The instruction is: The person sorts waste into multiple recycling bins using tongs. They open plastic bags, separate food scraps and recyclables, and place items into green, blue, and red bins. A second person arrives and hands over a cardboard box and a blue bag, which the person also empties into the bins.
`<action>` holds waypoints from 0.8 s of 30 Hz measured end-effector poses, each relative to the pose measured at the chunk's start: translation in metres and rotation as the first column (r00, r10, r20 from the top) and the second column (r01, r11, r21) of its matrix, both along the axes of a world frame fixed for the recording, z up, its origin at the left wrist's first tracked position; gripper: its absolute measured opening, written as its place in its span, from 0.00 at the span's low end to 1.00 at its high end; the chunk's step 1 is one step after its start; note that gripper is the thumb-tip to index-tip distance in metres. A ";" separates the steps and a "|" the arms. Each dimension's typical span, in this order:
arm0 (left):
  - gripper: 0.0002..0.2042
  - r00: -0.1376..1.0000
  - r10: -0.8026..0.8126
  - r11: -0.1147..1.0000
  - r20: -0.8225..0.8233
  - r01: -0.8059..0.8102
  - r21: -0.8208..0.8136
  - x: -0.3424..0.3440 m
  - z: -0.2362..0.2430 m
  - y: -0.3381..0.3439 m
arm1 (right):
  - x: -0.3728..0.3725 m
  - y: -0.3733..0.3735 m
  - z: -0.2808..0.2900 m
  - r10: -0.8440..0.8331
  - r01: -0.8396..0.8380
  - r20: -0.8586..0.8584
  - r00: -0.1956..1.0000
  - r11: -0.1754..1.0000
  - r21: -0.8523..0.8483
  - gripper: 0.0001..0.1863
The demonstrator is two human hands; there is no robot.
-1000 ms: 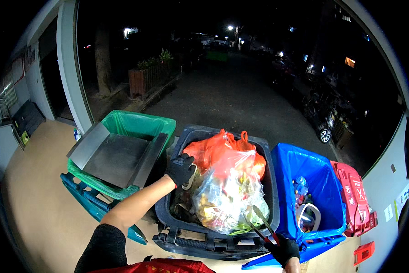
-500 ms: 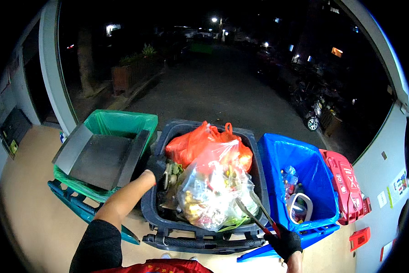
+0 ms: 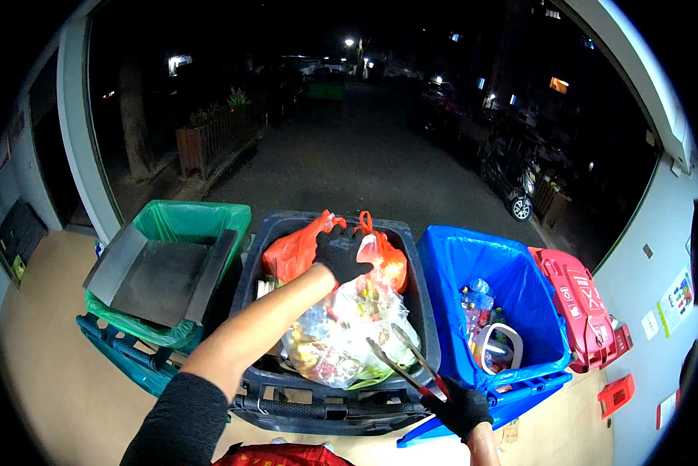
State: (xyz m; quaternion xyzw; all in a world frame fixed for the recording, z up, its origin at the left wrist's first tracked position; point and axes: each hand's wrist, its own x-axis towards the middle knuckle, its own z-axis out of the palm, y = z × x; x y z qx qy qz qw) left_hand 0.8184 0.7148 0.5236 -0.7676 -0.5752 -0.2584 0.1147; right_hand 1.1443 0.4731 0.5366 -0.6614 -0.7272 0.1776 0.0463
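My left hand [image 3: 343, 253], in a black glove, is over the bags in the dark grey bin [image 3: 431, 326]. Its thumb and fingers are apart, opening toward the top of a clear plastic bag [image 3: 341, 342] full of mixed waste. Behind it sits an orange-red plastic bag [image 3: 287, 252] with its handle loops standing up. My right hand [image 3: 461, 410], also black-gloved, is closed around the red handles of metal tongs [image 3: 415, 359]. The tongs' jaws are apart and lie over the clear bag's right side. My left forearm hides part of the bin's left half.
To the left stands a green-lined bin [image 3: 232, 213] with a grey metal tray [image 3: 159, 279] across it. A blue-lined bin [image 3: 547, 311] on the right holds bottles and a white-rimmed container [image 3: 498, 347]. Beyond it is a red bin [image 3: 578, 307]. A dark road [image 3: 349, 155] runs ahead.
My left hand has risen from the grey bin's left side and moved right, over the bags. The right hand and tongs have shifted slightly left in the picture.
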 end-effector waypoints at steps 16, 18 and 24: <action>0.12 -0.422 0.155 0.573 0.893 0.775 0.267 -0.083 0.115 0.014 | -0.008 -0.019 0.021 0.284 -0.277 0.004 0.959 0.935 -0.220 0.35; 0.11 -0.468 0.087 0.551 0.880 0.758 0.348 -0.096 0.147 -0.003 | -0.020 -0.021 0.028 0.293 -0.297 -0.049 0.955 0.947 -0.125 0.36; 0.11 -0.358 -0.307 0.641 0.882 0.607 0.470 -0.185 0.250 -0.054 | -0.090 -0.020 0.045 0.249 -0.264 0.111 0.962 0.953 0.151 0.36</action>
